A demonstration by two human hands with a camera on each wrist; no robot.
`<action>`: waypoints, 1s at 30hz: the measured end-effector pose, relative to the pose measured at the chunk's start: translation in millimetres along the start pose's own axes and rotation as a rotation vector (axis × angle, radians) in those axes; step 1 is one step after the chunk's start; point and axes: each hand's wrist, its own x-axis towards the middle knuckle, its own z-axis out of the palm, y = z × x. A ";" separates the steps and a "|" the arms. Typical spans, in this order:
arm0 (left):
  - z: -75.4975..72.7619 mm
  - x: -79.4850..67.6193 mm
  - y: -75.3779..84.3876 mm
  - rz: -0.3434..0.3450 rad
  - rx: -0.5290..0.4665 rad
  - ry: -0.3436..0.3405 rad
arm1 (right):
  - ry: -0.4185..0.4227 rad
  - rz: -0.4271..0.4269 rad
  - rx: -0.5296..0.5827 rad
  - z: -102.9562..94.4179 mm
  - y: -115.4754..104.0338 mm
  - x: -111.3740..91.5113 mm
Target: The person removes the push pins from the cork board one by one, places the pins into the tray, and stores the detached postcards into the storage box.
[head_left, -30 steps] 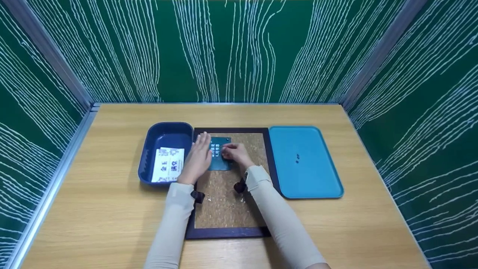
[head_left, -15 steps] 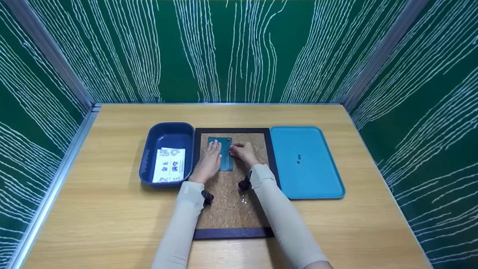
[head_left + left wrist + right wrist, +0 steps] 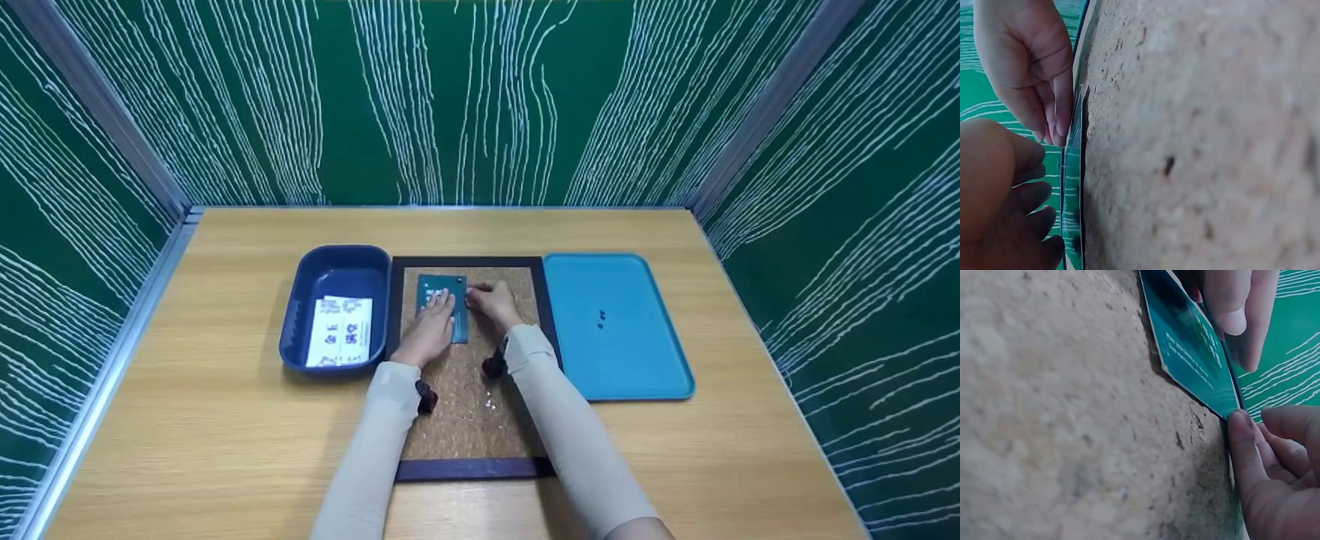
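Observation:
A green card (image 3: 450, 283) with white lettering lies on the cork board (image 3: 450, 420); a small dark dot (image 3: 459, 280) marks its top right corner. Over its middle and lower part rests my left hand (image 3: 429, 330), fingers extended and pointing forward. My right hand (image 3: 496, 306) is at the card's right edge, thumb and forefinger close together there. In the right wrist view the thumb tip of my right hand (image 3: 1280, 489) meets the card's edge, with the other fingers curled behind. Whether a tiny piece is between those fingertips is hidden.
To the left stands a dark blue bin (image 3: 341, 266) with white printed cards (image 3: 339, 331). At the right lies a flat blue tray (image 3: 630, 360) bearing a few tiny dark pieces (image 3: 601, 320). Small clear bits (image 3: 490, 403) lie on the cork. Green panels enclose the table.
My left hand has come from the card's left side onto its lower middle, back toward me. The right hand has shifted a little right, from over the card to its edge.

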 end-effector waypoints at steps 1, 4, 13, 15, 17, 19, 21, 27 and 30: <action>0.1 0.2 -0.4 0.002 0.002 -0.003 | 0.000 0.000 -0.009 -0.1 -0.3 0.7; 0.3 0.8 -2.2 0.013 0.010 -0.007 | 0.002 -0.011 -0.023 0.5 -1.4 3.8; 4.1 2.0 -7.8 0.022 0.004 -0.029 | 0.002 -0.048 -0.064 3.0 -4.5 11.1; 4.8 2.2 -8.2 0.025 -0.001 -0.028 | 0.001 -0.051 -0.061 3.4 -4.1 13.3; 5.2 3.4 -7.6 0.027 -0.006 -0.028 | 0.005 -0.053 -0.044 2.3 -3.6 15.8; 5.4 4.3 -7.3 0.021 -0.008 -0.033 | 0.012 -0.051 -0.027 1.7 -3.2 17.8; 5.1 4.7 -7.1 0.011 -0.012 -0.040 | 0.018 -0.052 -0.012 2.1 -3.2 19.2; 4.3 4.4 -7.4 -0.016 -0.021 -0.052 | 0.028 -0.064 -0.024 7.3 -5.1 22.7; 4.3 4.9 -7.2 -0.018 -0.020 -0.051 | 0.042 -0.064 -0.035 9.0 -5.9 24.7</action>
